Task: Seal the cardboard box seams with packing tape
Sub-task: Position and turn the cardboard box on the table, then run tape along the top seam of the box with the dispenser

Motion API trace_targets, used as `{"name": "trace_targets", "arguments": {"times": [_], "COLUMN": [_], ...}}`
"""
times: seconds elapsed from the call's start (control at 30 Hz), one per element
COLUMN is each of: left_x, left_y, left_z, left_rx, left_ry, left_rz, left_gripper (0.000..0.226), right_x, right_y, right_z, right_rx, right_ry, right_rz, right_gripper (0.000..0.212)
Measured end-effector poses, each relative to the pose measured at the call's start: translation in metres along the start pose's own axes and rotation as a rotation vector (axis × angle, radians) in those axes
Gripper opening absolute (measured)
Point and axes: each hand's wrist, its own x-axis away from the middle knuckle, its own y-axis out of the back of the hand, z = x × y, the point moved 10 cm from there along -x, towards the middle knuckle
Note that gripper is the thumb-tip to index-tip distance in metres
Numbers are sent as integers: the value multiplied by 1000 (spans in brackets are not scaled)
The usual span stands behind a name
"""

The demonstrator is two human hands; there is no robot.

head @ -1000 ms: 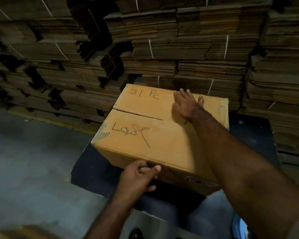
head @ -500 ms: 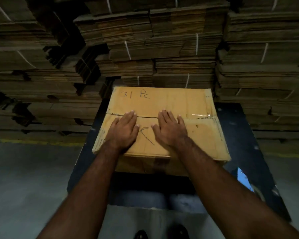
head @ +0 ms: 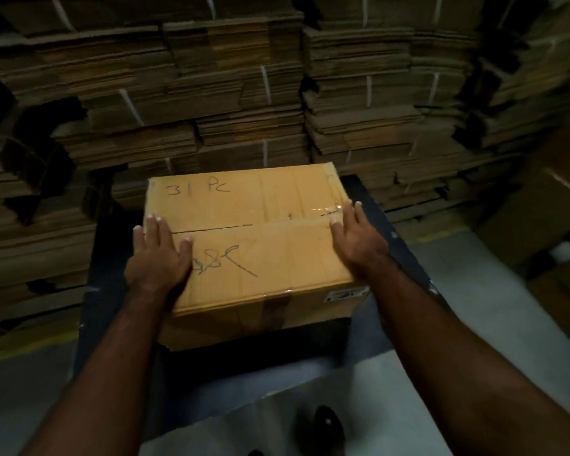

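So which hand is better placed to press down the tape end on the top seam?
Probably the right hand: it rests at the right end of the box, beside the glossy tape. The left hand lies on bare seam.

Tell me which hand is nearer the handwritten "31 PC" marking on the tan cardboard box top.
Left. The left hand lies flat on the tan cardboard box top's left end, just below the "31 PC" marking. The right hand rests at the opposite, right edge.
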Motion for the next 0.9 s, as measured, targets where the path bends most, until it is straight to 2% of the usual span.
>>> {"name": "trace_targets", "arguments": {"times": [0.07,0.2,0.27,0.33,0.4,0.47,0.5,0.57,0.63,0.73,0.9], "left_x": [8,5,-5,-11,1,34,56,95,115,120,120], "left_y": [-4,-3,-7,-13,-19,-29,-39,-65,-86,-94,-100], "left_z": [3,-12,-6,3,-30,-107,-151,-223,-265,-286,-280], "left_rx": [-8,-28,-77,-66,-72,-134,-161,-202,-227,-284,-317], "left_ry": [-16,-177,-145,-85,-146,-368,-493,-624,-643,-601,-556], "left_rz": [-19,-128,-129,-135,-99,-81,-39,29,32,-10,-38], "left_gripper": [75,75,79,87,86,80,87,106,117,125,124], "right_x": [7,2,-7,-8,3,23,35,56,68,73,63], "right_y": [4,16,23,27,36,32,22,0,-21,-45,-83], "right_z": [-3,-9,-16,-39,-83,-138,-166,-207,-225,-236,-248], "right_rx": [-34,-32,-247,-687,-824,-607,-477,-320,-218,-93,51], "right_ry": [-5,10,11,-84,-189,-304,-378,-466,-443,-365,-312], "right_rz": [-10,-58,-32,35,-96,-191,-182,-105,-9,102,191], "right_gripper": [72,73,73,70,68,55,51,53,65,85,92]}}
